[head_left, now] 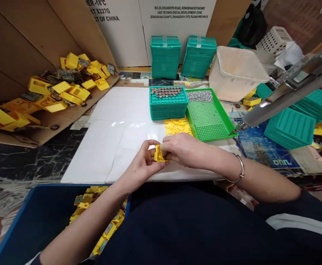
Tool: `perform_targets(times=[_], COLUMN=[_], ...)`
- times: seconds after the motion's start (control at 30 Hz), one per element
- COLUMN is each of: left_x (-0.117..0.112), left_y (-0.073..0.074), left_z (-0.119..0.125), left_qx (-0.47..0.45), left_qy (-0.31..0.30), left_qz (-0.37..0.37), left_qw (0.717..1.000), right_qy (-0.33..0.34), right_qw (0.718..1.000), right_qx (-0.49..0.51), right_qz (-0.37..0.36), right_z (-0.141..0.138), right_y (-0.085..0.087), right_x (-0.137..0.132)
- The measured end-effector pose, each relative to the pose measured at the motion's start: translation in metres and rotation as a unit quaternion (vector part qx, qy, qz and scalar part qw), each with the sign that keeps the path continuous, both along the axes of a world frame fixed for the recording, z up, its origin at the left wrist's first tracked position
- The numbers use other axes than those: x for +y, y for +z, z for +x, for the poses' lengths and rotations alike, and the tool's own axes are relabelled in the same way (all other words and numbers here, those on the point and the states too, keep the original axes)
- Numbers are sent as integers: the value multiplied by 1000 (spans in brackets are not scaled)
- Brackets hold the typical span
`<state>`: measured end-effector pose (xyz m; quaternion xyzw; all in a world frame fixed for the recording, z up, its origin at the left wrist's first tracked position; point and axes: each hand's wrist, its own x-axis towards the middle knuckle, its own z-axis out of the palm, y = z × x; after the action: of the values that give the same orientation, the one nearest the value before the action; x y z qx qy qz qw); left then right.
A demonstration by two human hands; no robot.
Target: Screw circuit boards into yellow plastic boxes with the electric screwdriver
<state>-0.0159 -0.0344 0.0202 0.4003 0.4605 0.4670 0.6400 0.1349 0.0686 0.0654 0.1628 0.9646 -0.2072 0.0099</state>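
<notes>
Both arms reach forward from the person's body, and the two hands meet low over the middle of the white surface (pixel 113 125). The left arm comes up from the bottom left. The right arm comes in from the right side, bent at the elbow, with a shiny bracelet (pixel 241 167) on the wrist.

The left hand (pixel 147 160) is bent around a small yellow case (pixel 156 154), with the thumb below and the fingers on the far side, so it has hold of it. The right hand (pixel 185 149) is curled in, its fingertips right at the open side of the case. It hides part of the case, and I cannot tell if those fingers pinch something.

Just past the hands is a pile of flat yellow bits (pixel 178 127). Behind it is a stack of teal trays (pixel 168 109) with round brown bits (pixel 167 91) on top. To the right of that is a green tray (pixel 228 123) with lots of tiny silver bits (pixel 200 96) at its far end. A long grey tool (pixel 276 97) slants in from the right, and its tip is by the near right corner of the green tray. On the left, a cardboard box (pixel 9 51) holds many yellow parts (pixel 76 92). A blue bin (pixel 20 230) with more yellow parts is under the left arm.
</notes>
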Motion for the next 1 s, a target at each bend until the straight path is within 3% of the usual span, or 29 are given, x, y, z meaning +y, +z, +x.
perform_targets(times=[0.17,0.23,0.33,0.4,0.53,0.7,0.8,1.0], left_x=[5,6,6,5,5,5,6,9], left_y=[-8,-9,-7,-4,2,3,2,-2], left_z=[5,5,3,1,1,6,10,13], left_qx=[-19,-39,-65,-85,-145,-141,-114,-91], left_qy=[93,124,141,129,74,55,74,84], left_qz=[4,8,-4,-22,-56,-68,-60,-38], left_qw=[995,991,988,988,985,986,989,992], right_qy=[30,-5,-101,-137,-126,-140,-147,-69], right_qw=[996,979,930,919,924,888,884,900], right_qx=[87,202,354,363,309,344,375,426], right_qz=[3,-3,-23,-69,-189,-269,-238,-60], right_z=[3,10,23,29,33,29,28,31], right_y=[-2,-8,-22,-32,-43,-45,-45,-41], right_x=[2,4,6,8,10,9,8,9])
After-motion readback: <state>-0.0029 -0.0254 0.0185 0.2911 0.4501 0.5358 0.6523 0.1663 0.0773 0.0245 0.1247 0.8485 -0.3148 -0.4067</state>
